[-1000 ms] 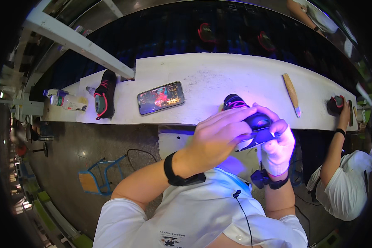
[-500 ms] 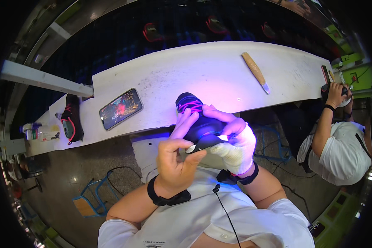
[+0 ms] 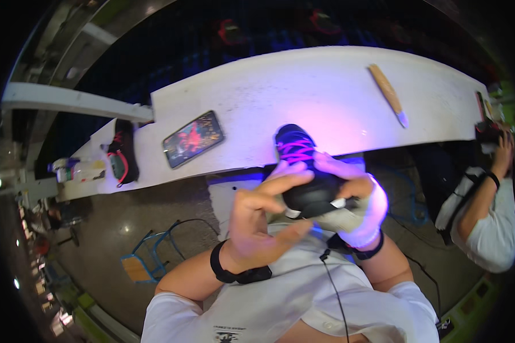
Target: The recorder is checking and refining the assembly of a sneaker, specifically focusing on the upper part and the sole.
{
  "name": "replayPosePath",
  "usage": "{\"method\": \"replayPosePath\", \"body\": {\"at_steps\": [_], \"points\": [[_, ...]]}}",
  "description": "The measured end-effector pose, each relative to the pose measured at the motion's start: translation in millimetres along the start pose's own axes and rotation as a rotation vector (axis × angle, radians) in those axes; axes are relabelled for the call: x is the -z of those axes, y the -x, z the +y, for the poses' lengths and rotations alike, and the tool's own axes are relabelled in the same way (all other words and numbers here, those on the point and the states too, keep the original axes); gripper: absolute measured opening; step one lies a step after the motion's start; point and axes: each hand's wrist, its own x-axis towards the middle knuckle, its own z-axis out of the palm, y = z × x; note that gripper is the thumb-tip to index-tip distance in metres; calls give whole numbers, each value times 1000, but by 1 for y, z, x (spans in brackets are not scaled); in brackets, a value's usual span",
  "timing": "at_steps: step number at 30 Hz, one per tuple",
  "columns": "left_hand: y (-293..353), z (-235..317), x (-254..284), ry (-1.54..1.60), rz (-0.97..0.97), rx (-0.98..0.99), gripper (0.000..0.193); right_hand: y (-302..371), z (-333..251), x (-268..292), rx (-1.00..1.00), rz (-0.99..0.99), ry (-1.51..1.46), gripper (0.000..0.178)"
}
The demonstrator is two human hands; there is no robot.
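Note:
A black shoe (image 3: pixel 308 193) with bright pink laces is between my hands at the table's near edge, its toe pointing away from me and its heel end toward my chest. My right hand (image 3: pixel 357 206), in a white knit glove with bare fingertips, grips the shoe's right side and heel. My left hand (image 3: pixel 260 220) is bare, its thumb and fingers spread apart; the fingers lie along the shoe's left side, and the thumb stands clear below the heel. Small white patches show near the heel edge. The shoe's sole is hidden.
On the white table (image 3: pixel 257 86) lie a phone (image 3: pixel 193 139) and a wooden-handled knife (image 3: pixel 388 91). At left stand another black-and-pink shoe (image 3: pixel 122 154) and a clear bottle (image 3: pixel 88 170). A co-worker (image 3: pixel 486 211) sits at right. Blue-framed stools (image 3: pixel 149 260) stand below.
My left thumb and fingers, earlier pinched near the heel edge, have spread apart. My right hand keeps its grip on the shoe. The whole view has shifted, with table items appearing farther right.

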Motion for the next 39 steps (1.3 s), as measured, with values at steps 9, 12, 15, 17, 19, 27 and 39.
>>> {"method": "replayPosePath", "body": {"at_steps": [9, 12, 15, 17, 19, 27, 39], "points": [[-19, 23, 19, -409, -7, 77, 19, -2, 24, -13, -41, -84, 316, 53], [-24, 40, 35, -359, 9, 198, 16, 1, 43, -19, 32, -104, 473, 48], [-31, 50, 59, -728, -316, 229, 58, -5, 52, -18, 258, -181, 563, 45], [-28, 46, 64, -769, -367, 218, 62, -12, 51, -16, 299, -244, 541, 46], [-22, 38, 64, -867, -346, 211, 68, -18, 48, -14, 289, -311, 563, 43], [-10, 37, 95, -775, -281, 258, 50, -34, 69, -28, 181, -323, 445, 49], [-30, 54, 84, -981, -234, 621, 84, 11, 101, -56, 212, -123, 431, 50]]}}
